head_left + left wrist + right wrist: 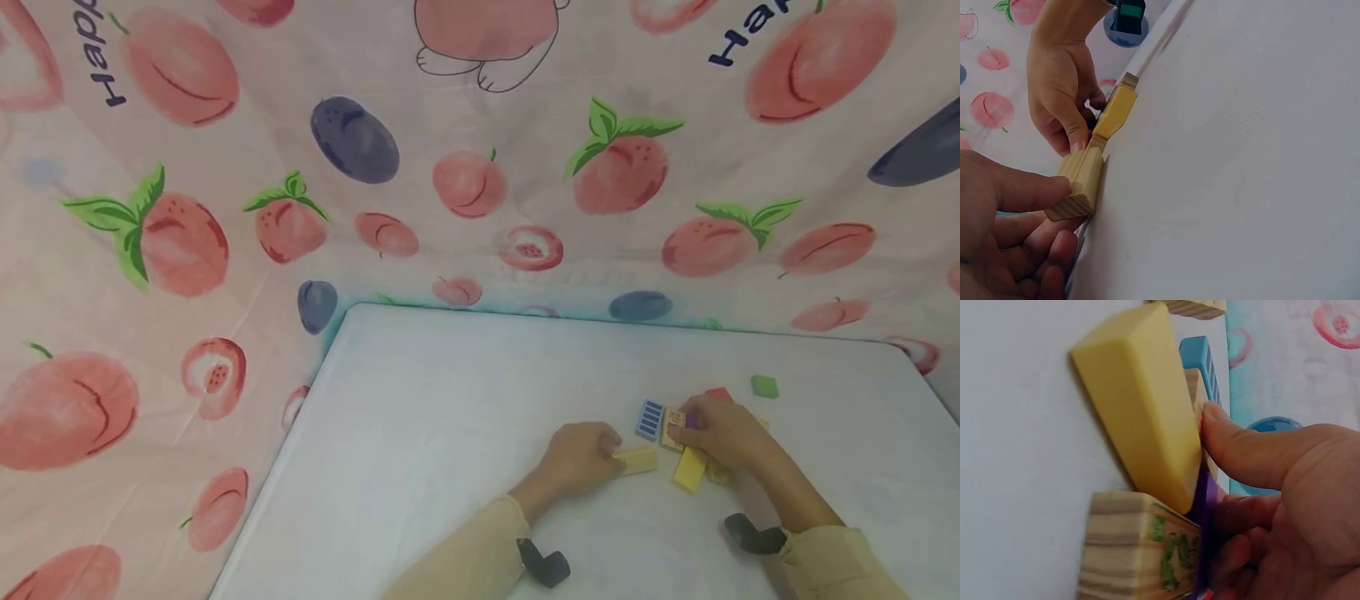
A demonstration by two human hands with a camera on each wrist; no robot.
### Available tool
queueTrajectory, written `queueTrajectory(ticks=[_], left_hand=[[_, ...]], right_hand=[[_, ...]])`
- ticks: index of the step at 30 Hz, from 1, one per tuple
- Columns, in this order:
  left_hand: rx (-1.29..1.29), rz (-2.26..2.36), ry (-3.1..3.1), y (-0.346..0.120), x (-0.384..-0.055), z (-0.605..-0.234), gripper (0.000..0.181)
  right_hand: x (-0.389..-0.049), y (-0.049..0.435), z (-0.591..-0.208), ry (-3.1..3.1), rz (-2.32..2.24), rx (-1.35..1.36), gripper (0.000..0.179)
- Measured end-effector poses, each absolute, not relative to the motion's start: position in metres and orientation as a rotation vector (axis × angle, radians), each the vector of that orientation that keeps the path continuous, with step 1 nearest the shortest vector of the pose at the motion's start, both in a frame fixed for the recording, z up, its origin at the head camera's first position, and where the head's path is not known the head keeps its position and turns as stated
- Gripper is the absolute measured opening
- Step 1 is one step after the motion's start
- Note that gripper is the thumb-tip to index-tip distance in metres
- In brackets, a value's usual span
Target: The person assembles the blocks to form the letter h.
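In the head view, the left hand (576, 458) pinches a plain wooden block (639, 461) near the yellow block (690, 470) on the surface (450, 400), long axis sideways, free end pointing right. In the left wrist view, it points away, toward the right hand (1060, 87). In the right wrist view, this hand's thumb touches another wooden block (1193, 381), fingers curled by a purple block (1209, 495); whether it grips, I cannot tell.
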State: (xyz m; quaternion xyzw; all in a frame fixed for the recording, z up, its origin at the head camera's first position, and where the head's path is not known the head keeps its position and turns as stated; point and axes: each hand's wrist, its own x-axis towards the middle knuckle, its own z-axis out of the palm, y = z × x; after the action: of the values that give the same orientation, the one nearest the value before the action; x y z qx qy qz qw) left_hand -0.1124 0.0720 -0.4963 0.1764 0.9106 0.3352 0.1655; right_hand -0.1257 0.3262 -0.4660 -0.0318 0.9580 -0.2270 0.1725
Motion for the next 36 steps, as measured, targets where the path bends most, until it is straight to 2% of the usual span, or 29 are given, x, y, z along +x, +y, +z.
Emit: queueTrajectory(ticks=[12, 22, 36], left_hand=[[0.499, 1.128, 2.552, 0.059, -0.118, -0.494, 0.018], [0.330, 1.339, 2.303, 0.032, -0.126, -0.494, 0.022], [0.280, 1.388, 2.231, -0.010, -0.141, -0.498, 0.024]], right_hand=[[-0.132, 0.333, -0.467, 2.647, -0.646, -0.096, 0.056], [-0.121, 0.329, -0.464, 2.631, -0.779, 0.003, 0.060], [-0.116, 0.319, -0.460, 2.683, -0.950, 0.041, 0.070]])
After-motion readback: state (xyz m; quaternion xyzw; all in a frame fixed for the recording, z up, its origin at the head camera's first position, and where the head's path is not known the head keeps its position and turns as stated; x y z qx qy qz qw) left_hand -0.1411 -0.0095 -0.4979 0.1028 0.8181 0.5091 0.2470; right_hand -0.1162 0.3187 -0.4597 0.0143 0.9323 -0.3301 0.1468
